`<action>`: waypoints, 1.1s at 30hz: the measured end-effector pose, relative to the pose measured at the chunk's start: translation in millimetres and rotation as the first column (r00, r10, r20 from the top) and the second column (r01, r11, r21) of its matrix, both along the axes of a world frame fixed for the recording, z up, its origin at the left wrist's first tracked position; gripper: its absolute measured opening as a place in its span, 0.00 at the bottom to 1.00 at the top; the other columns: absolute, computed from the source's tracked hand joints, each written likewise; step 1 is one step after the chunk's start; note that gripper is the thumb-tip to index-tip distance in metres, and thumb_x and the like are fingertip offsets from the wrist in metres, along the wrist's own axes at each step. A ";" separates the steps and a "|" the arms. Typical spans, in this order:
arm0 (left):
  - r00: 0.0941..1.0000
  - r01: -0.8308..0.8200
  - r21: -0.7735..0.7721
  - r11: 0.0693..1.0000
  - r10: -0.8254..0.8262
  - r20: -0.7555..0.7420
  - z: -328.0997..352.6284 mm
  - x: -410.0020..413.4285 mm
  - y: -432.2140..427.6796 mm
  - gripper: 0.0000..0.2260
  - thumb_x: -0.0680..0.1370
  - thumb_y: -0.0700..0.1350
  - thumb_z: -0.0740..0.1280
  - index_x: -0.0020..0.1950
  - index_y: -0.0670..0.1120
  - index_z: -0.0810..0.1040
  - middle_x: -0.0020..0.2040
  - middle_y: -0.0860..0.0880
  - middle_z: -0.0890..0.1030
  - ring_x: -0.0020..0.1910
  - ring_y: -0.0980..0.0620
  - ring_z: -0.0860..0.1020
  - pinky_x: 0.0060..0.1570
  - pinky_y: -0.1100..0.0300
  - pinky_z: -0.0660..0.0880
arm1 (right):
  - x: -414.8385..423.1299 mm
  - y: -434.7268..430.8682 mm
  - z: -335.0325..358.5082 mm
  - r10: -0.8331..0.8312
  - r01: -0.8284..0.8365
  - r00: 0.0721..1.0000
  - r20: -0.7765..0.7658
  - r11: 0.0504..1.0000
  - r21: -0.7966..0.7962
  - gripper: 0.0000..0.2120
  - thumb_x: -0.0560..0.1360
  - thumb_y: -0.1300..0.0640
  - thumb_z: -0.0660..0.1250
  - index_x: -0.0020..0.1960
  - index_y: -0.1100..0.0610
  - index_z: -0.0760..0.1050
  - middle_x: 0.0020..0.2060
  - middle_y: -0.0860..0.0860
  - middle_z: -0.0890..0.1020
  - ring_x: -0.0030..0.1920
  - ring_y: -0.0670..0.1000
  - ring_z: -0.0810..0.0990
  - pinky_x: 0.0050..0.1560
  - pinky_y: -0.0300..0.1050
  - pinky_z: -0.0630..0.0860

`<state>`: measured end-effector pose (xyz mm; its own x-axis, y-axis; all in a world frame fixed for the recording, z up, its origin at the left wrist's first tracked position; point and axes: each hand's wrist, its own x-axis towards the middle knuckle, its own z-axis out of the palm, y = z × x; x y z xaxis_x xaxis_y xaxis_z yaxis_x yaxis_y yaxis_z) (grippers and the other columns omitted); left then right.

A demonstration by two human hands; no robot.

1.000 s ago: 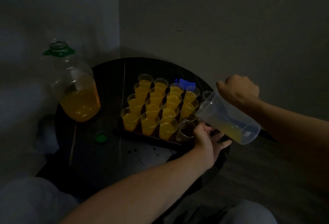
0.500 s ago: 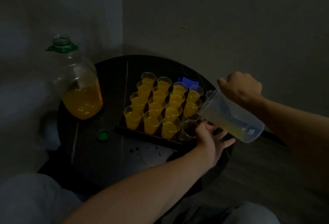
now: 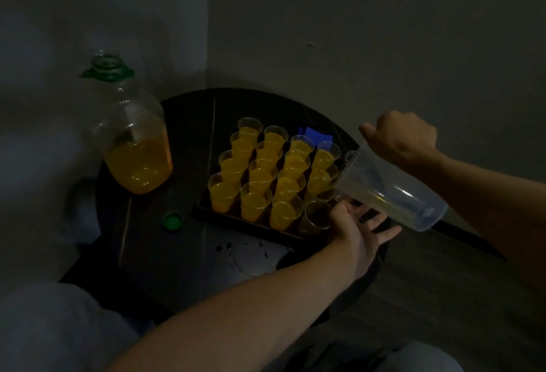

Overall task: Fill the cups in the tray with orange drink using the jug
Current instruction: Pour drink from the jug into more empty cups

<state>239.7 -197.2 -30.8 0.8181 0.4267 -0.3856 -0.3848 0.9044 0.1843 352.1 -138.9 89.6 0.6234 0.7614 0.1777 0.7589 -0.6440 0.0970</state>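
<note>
A dark tray [image 3: 236, 221] on a round dark table [image 3: 183, 268] holds several clear plastic cups [image 3: 260, 176], most filled with orange drink. The cup at the tray's near right corner [image 3: 316, 216] looks empty. My right hand [image 3: 404, 138] grips the handle of a clear plastic jug [image 3: 393, 194], tipped with its spout down and left over the tray's right column. A little pale drink lies in the jug. My left hand [image 3: 360, 228] is under the jug beside the empty cup, fingers spread and straight.
A large clear bottle [image 3: 133, 141], about a third full of orange drink and uncapped, stands at the table's left. Its green cap [image 3: 172, 221] lies on the table in front of the tray. A blue object [image 3: 314, 134] sits behind the tray. Walls meet in a corner close behind.
The jug has tipped a little further toward the cups. My left hand stays under it by the empty cup.
</note>
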 end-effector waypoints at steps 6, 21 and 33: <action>0.999 0.009 -0.040 0.999 -0.007 0.049 5.3 -2.1 7.3 0.19 0.82 0.58 0.59 0.70 0.53 0.76 0.70 0.42 0.76 0.72 0.36 0.69 0.62 0.31 0.68 | 0.1 10.8 5.7 0.005 -0.004 1.000 0.017 1.000 -0.030 0.25 0.81 0.40 0.56 0.38 0.58 0.74 0.34 0.56 0.77 0.33 0.54 0.74 0.33 0.43 0.64; 0.997 -0.054 -0.159 0.986 0.062 0.047 9.5 3.7 16.4 0.18 0.82 0.55 0.61 0.69 0.50 0.73 0.72 0.38 0.72 0.74 0.33 0.67 0.67 0.28 0.64 | -0.5 42.1 1.2 0.051 -0.047 0.998 0.031 0.992 -0.115 0.25 0.81 0.39 0.57 0.39 0.58 0.75 0.34 0.56 0.77 0.34 0.55 0.76 0.39 0.47 0.73; 0.995 -0.070 -0.152 0.986 0.080 0.066 17.9 2.2 32.1 0.14 0.83 0.52 0.60 0.66 0.49 0.74 0.74 0.37 0.70 0.75 0.32 0.65 0.70 0.27 0.60 | -5.9 53.1 9.8 0.068 -0.058 0.994 0.084 0.991 -0.118 0.25 0.81 0.39 0.57 0.37 0.57 0.73 0.33 0.55 0.74 0.34 0.55 0.73 0.40 0.48 0.68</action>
